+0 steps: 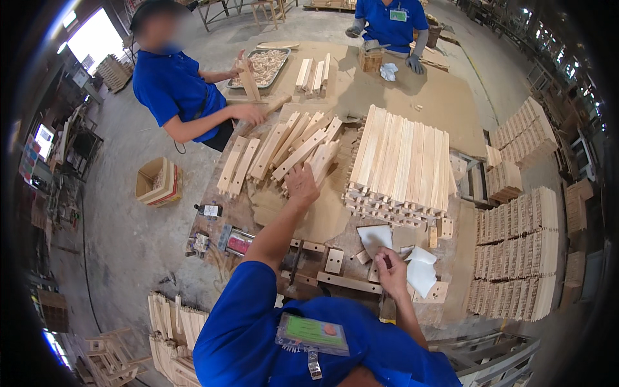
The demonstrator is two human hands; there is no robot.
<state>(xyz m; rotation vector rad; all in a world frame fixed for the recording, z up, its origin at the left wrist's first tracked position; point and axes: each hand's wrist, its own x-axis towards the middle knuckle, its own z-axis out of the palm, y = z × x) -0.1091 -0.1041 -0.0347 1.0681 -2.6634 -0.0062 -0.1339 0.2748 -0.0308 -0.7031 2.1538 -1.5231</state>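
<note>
My left hand (302, 185) reaches into a loose pile of pale wooden slats (276, 149), some with round dark holes. Its fingers are bent around the near end of a wooden slat (324, 157); the fingertips are partly hidden. Closer to me, my right hand (392, 271) has thumb and fingers drawn together beside a white sheet (374, 238). Whatever that pinch holds, if anything, is too small to make out. Right of this hand lie crumpled white sheets (422, 276). Before me a wooden frame-like jig (348, 282) rests along the table's near edge.
A neat stack of slats (401, 155) stands right of the pile. Across the table, a person in blue (177, 90) handles wood beside a tray of small wooden pieces (265, 67); another wears grey gloves (414, 63). A red-topped device (238, 244) sits left. Stacked wood (516, 255) stands right.
</note>
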